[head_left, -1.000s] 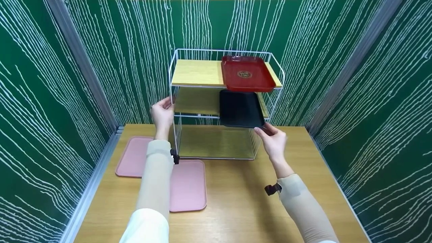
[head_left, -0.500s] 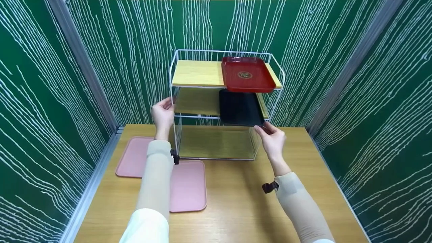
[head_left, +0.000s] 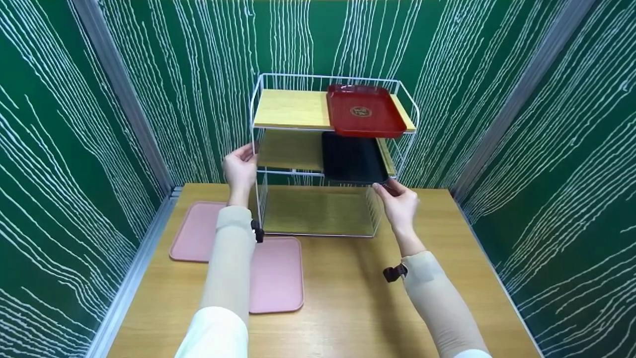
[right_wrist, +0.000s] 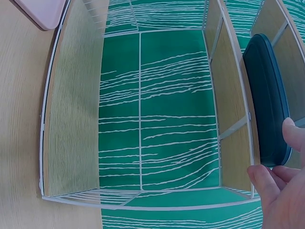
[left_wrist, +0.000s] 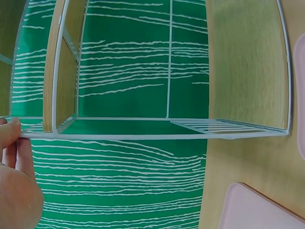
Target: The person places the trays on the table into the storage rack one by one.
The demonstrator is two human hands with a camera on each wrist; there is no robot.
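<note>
Your right hand (head_left: 400,204) pinches the black tray (head_left: 354,160) at frame centre, on the rack's (head_left: 258,149) middle shelf; your left hand (head_left: 239,166) grips the rack's post. You're seating it; next likely push inward.

Wooden table (head_left: 348,293) — white wire rack (head_left: 318,149), two pink trays (head_left: 276,273) (head_left: 194,231) on it.

Light: I read bright, even, overhead | Shadows: soft, under the rack (head_left: 328,149) shelves and beside my forearms | Glare: faint sheen on red tray (head_left: 364,110) | Focus: head view sharp; wrist views blur near fingers (left_wrist: 14,157) | Distortion: wrist views bow rack wires at edges
</note>
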